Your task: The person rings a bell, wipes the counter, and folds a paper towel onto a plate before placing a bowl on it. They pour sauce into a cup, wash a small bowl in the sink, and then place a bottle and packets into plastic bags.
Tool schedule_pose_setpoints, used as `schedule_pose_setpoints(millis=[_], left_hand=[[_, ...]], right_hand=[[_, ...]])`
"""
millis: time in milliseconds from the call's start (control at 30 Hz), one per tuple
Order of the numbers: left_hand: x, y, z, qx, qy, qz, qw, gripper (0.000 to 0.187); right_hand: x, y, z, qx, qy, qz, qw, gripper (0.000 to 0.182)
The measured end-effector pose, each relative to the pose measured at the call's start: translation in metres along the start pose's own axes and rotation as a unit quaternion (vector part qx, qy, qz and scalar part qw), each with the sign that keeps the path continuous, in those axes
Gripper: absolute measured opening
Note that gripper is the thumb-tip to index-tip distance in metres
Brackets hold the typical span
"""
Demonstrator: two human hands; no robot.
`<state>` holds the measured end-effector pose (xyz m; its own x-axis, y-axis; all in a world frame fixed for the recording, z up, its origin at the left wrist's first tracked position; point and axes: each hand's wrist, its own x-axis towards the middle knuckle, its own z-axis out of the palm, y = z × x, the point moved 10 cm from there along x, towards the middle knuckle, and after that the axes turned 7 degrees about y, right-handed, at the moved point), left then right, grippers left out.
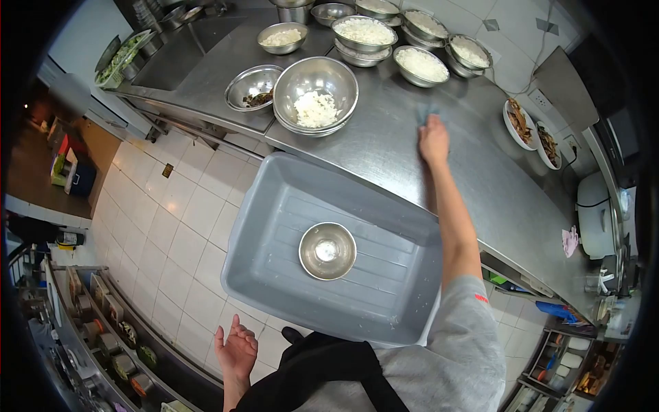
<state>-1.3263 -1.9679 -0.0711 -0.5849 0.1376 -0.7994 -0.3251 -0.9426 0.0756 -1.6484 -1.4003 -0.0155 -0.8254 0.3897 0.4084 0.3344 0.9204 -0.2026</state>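
My right hand (434,141) reaches out over the steel counter (384,144), fingers closed on a blue cloth (429,113) blurred by motion against the surface. My left hand (237,347) hangs in the air at lower left, open and holding nothing, its fingers apart. Between my body and the counter is a large grey plastic tub (391,288); a single small steel bowl (327,251) lies inside it. A stack of large steel mixing bowls (343,79), the top one with white rice in it, stands on the counter left of my right hand.
Several steel bowls of rice (421,65) line the back wall. A bowl with dark food bits (254,88) sits left of the stack. Two white dishes of food (522,123) are at right. A sink (185,55) is far left; a shelf with containers (117,343) stands lower left.
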Motion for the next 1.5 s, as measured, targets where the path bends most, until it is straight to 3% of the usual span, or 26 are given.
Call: schedule_pose_setpoints(millis=[33,100,267,333,367,500,533,600,667,733,767,833,967,1000,1067,1167,1233,1333,1400,1500], left_hand=[[0.002,-0.001,0.001,0.002,0.001,-0.007,1.000,0.042],[0.009,-0.009,-0.001,0.004,-0.005,-0.023,1.000,0.042],[0.008,-0.016,0.011,0.009,-0.010,-0.029,0.999,0.041],[0.009,-0.013,0.007,0.035,-0.014,-0.018,0.999,0.039],[0.007,-0.012,0.003,0.036,-0.011,-0.016,0.999,0.039],[0.009,-0.017,-0.007,0.032,0.002,-0.031,0.999,0.037],[0.009,-0.018,-0.009,0.030,0.007,-0.039,0.999,0.037],[0.010,-0.015,-0.007,0.036,0.004,-0.035,0.999,0.036],[0.008,-0.016,-0.007,0.042,0.008,-0.035,0.998,0.035],[0.005,-0.011,-0.001,0.044,-0.001,-0.034,0.998,0.035],[0.004,-0.009,0.001,0.044,-0.003,-0.031,0.999,0.035],[-0.003,0.006,-0.001,0.072,-0.009,0.028,0.997,0.034],[0.004,0.010,-0.021,0.033,0.035,0.023,0.999,0.034],[0.005,0.005,-0.019,0.037,0.028,0.012,0.999,0.034],[0.006,-0.002,-0.019,0.043,0.022,-0.002,0.999,0.034],[0.013,-0.009,-0.014,0.067,0.012,-0.024,0.997,0.033],[0.014,-0.002,-0.018,0.060,0.023,-0.007,0.998,0.032],[0.015,0.006,-0.020,0.062,0.004,-0.010,0.998,0.033],[0.015,0.011,-0.019,0.073,0.004,0.001,0.997,0.033],[0.020,0.010,-0.010,0.101,0.005,0.008,0.995,0.032]], right_hand=[[-0.020,-0.027,-0.005,0.043,-0.017,-0.053,0.997,0.048],[-0.074,-0.060,-0.030,0.045,0.040,-0.147,0.987,0.050],[-0.029,0.005,-0.013,-0.020,0.051,-0.072,0.996,0.055],[-0.009,0.036,-0.012,-0.080,0.093,0.096,0.988,0.055],[-0.016,0.028,-0.009,-0.079,0.090,0.097,0.988,0.055],[-0.081,-0.064,-0.027,0.018,0.063,-0.079,0.995,0.053],[-0.094,-0.062,-0.038,0.017,0.064,-0.078,0.995,0.053],[-0.108,-0.058,-0.035,0.034,-0.024,-0.115,0.993,0.049],[-0.087,-0.028,-0.036,0.046,0.026,-0.089,0.995,0.039],[-0.049,0.034,-0.031,0.027,-0.012,0.058,0.998,0.029],[-0.046,0.045,-0.027,0.030,-0.010,0.056,0.998,0.029],[-0.049,0.044,-0.045,0.053,0.134,-0.046,0.989,0.027],[-0.103,-0.010,-0.052,0.101,0.050,-0.169,0.979,0.027],[-0.094,-0.009,-0.049,0.101,0.047,-0.170,0.979,0.027],[-0.066,0.018,-0.050,0.038,0.089,-0.072,0.993,0.027],[-0.075,-0.002,-0.030,0.116,0.028,-0.075,0.990,0.030],[-0.107,-0.045,-0.048,0.114,0.012,-0.155,0.981,0.035],[-0.070,-0.024,-0.026,0.087,0.032,-0.123,0.988,0.038],[-0.024,-0.015,-0.003,0.052,0.050,-0.039,0.997,0.041],[0.011,-0.074,0.028,0.100,0.049,-0.083,0.990,0.042]])
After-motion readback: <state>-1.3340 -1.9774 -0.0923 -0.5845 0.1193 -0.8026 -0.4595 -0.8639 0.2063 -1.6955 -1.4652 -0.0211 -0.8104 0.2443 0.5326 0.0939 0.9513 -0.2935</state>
